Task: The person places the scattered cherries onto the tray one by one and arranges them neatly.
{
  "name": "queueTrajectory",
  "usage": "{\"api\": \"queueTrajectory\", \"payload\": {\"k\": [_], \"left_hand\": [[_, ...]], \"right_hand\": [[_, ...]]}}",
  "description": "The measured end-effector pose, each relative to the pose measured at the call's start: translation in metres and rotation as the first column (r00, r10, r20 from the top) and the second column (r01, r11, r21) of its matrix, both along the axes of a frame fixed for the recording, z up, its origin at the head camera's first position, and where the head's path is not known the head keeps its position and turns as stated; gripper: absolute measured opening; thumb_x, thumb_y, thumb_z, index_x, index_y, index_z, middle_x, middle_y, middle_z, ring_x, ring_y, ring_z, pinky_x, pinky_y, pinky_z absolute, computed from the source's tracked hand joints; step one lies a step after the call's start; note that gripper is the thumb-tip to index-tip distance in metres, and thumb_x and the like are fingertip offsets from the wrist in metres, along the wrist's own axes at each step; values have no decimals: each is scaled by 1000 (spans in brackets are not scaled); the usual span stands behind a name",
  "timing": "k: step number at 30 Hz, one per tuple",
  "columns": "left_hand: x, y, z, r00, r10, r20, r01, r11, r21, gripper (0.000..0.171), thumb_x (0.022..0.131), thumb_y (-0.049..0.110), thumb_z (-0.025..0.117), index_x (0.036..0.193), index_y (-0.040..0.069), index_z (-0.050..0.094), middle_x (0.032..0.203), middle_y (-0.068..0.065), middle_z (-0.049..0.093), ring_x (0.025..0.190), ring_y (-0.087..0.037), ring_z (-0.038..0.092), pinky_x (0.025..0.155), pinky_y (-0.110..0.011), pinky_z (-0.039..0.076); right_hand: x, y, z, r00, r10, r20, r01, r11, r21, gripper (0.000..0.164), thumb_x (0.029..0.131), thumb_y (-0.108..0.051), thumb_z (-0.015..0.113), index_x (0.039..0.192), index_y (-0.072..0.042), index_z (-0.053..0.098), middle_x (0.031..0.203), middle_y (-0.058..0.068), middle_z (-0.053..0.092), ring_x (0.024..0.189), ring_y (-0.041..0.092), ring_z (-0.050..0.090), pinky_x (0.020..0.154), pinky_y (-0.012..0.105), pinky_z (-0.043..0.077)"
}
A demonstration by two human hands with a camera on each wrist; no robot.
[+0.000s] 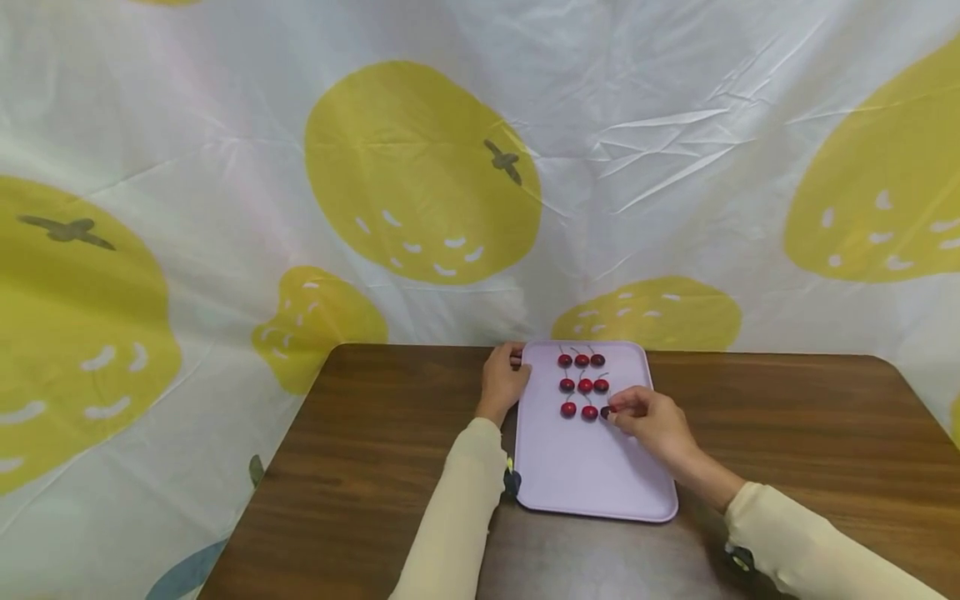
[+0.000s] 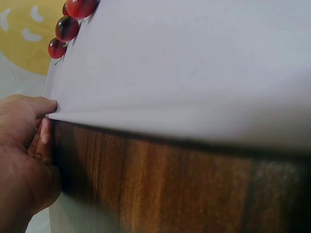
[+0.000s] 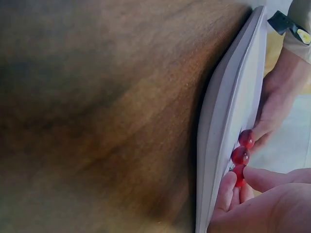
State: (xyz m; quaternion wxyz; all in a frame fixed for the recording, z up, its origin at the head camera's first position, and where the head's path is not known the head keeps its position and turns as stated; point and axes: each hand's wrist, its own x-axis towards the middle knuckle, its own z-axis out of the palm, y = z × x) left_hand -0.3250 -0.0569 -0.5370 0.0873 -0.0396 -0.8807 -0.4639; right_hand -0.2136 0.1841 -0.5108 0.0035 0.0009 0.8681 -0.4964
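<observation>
A pale lilac tray (image 1: pixel 592 471) lies on the wooden table, bearing dark red cherries with thin stems in three rows of three. My left hand (image 1: pixel 504 385) holds the tray's far left edge; the left wrist view shows its thumb (image 2: pixel 46 106) over the rim and fingers lower down. At the right end of the nearest row, my right hand (image 1: pixel 660 423) pinches a cherry (image 3: pixel 238 174) between thumb and fingers, close over the tray. Beside that one sits another cherry (image 1: pixel 589 412). The right fingers partly cover the pinched cherry in the head view.
Brown wooden table (image 1: pixel 390 467) surface spreads to both sides of the tray. Behind its far edge hangs a white curtain (image 1: pixel 645 192) printed with big yellow fruit. Dark bands with small devices sit at both wrists, the left one (image 1: pixel 512 479) overlapping the tray's left edge.
</observation>
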Motion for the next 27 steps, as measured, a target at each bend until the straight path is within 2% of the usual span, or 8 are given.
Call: {"api": "queueTrajectory", "payload": {"k": [5, 14, 22, 27], "left_hand": [[0, -1, 3, 1000, -2, -6, 3, 1000, 4, 34, 96, 2, 67, 131, 1, 68, 120, -18, 70, 111, -31, 69, 100, -43, 59], [2, 0, 3, 1000, 0, 14, 0, 1000, 14, 35, 97, 1, 67, 132, 1, 68, 120, -17, 69, 111, -30, 69, 100, -43, 59], [3, 1, 6, 1000, 8, 22, -9, 1000, 13, 34, 97, 2, 67, 131, 1, 68, 122, -17, 69, 113, -31, 69, 101, -43, 59], [3, 1, 6, 999, 15, 42, -15, 1000, 17, 34, 98, 4, 67, 132, 3, 68, 122, -15, 69, 112, -28, 67, 101, -43, 58]], "right_hand": [[-5, -2, 1, 1000, 17, -2, -17, 999, 46, 18, 92, -8, 76, 109, -2, 74, 100, 14, 79, 78, 9, 63, 64, 21, 54], [-6, -5, 5, 998, 37, 47, -38, 999, 23, 19, 93, -9, 75, 110, 1, 73, 100, 17, 77, 81, 13, 65, 65, 25, 60], [-7, -3, 1, 998, 34, 50, -34, 999, 13, 20, 94, -10, 76, 110, 0, 73, 103, 17, 78, 82, 12, 65, 65, 25, 60], [-6, 0, 3, 996, 54, 64, -52, 998, -28, 23, 98, -14, 73, 115, 3, 72, 108, 19, 77, 88, 10, 66, 69, 28, 63]]}}
